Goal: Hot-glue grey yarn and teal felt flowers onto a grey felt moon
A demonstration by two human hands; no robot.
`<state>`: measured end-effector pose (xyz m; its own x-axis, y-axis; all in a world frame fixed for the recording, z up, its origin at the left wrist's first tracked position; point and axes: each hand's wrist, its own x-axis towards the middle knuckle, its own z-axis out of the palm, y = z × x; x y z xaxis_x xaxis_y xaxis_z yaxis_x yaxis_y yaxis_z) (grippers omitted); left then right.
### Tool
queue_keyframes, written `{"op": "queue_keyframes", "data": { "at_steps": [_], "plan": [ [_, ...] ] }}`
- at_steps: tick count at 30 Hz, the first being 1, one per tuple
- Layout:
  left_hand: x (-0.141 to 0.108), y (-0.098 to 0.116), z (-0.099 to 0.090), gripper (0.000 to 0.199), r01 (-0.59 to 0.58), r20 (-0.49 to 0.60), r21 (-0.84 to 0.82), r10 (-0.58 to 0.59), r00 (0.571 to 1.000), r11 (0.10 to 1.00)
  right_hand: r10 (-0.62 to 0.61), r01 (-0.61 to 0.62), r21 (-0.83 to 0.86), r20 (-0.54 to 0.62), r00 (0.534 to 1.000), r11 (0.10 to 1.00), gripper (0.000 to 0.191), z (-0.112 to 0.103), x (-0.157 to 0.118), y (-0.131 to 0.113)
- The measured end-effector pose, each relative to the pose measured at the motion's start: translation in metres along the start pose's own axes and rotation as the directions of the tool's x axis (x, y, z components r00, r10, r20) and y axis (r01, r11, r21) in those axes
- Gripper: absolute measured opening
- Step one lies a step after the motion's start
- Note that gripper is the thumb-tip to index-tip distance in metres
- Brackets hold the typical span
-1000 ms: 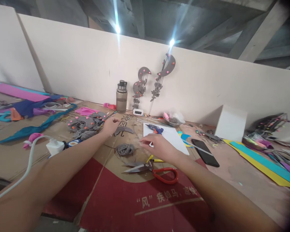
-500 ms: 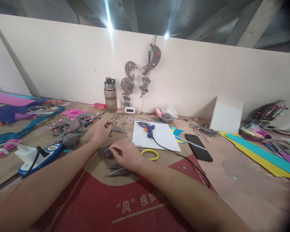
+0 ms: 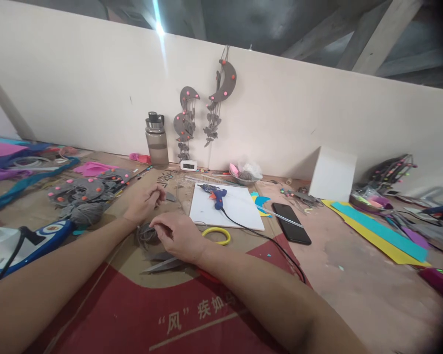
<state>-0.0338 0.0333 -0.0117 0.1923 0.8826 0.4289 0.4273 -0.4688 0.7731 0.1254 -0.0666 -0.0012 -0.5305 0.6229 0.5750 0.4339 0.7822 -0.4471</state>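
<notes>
My left hand (image 3: pixel 146 204) hovers over the cardboard, its fingers curled in, beside a small grey felt piece (image 3: pixel 171 197). Closer to me, my right hand (image 3: pixel 179 237) has thumb and fingers pinched together above a loose bundle of grey yarn (image 3: pixel 146 237). Anything thin held in either hand is too small to make out. Under the right hand and wrist, scissors (image 3: pixel 162 266) show their metal blades; a red part lies below the forearm. A yellow ring (image 3: pixel 227 237) sits just right of the wrist, partly covered by it.
A blue glue gun (image 3: pixel 217 195) rests on white board (image 3: pixel 239 221), its cord trailing right past a phone (image 3: pixel 291 223). Grey felt crescents (image 3: pixel 77 191) and a yarn ball (image 3: pixel 86 213) lie left, near a power strip (image 3: pixel 55 236). A bottle (image 3: pixel 157 145) stands by the wall.
The view has swung a little to the right, so the table things sit further left. My left hand's fingers are more curled; both hands stay close together over the cardboard.
</notes>
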Motion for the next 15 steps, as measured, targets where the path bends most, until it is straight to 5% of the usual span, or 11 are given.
{"op": "queue_keyframes", "data": {
  "at_steps": [7,15],
  "plan": [
    [-0.0024,0.0024,0.0061,0.024,-0.121,0.21,0.14,0.09,0.974,0.983,-0.004,0.004,-0.036,-0.007,1.0,0.999,0.018,0.0004,0.0012,-0.0004],
    [-0.0004,-0.0025,0.0058,0.027,-0.221,0.266,0.188,0.167,0.949,0.957,0.021,-0.023,-0.119,-0.011,1.0,0.993,0.017,0.0032,0.0017,0.0012]
  ]
}}
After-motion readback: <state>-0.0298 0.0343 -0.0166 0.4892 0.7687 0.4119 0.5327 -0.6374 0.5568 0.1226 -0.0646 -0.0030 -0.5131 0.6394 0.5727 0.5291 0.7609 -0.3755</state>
